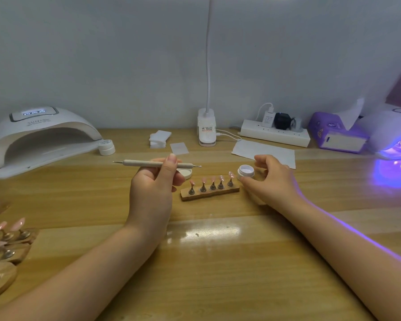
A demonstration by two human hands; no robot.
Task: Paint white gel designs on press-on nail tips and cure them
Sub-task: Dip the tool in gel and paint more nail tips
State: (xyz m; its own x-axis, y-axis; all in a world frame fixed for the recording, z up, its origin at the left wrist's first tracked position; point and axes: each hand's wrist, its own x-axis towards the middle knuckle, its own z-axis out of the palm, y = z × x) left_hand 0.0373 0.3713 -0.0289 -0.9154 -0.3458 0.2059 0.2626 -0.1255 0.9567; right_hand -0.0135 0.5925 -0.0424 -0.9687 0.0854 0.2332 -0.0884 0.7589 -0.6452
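Dotting tool (156,163) — light, rigid, pinched mid-shaft by left hand (154,181); right hand (270,176) fingertips grip small open gel pot (246,171) — likely tippable.

The wooden stand (210,193) sits mid-table (218,262) with five nail tips (213,179) in a row on it. Just right of it stands the open jar (246,171), touched by the right hand (271,179); behind the stand's left end lies the lid (184,173). The left hand (155,184) holds the dotting tool (156,163) level, left of the stand. Far left – a curing lamp (39,140) with a small jar (106,147) beside it; far right – a second lamp (394,140). More stands (7,246) sit at the near left edge.
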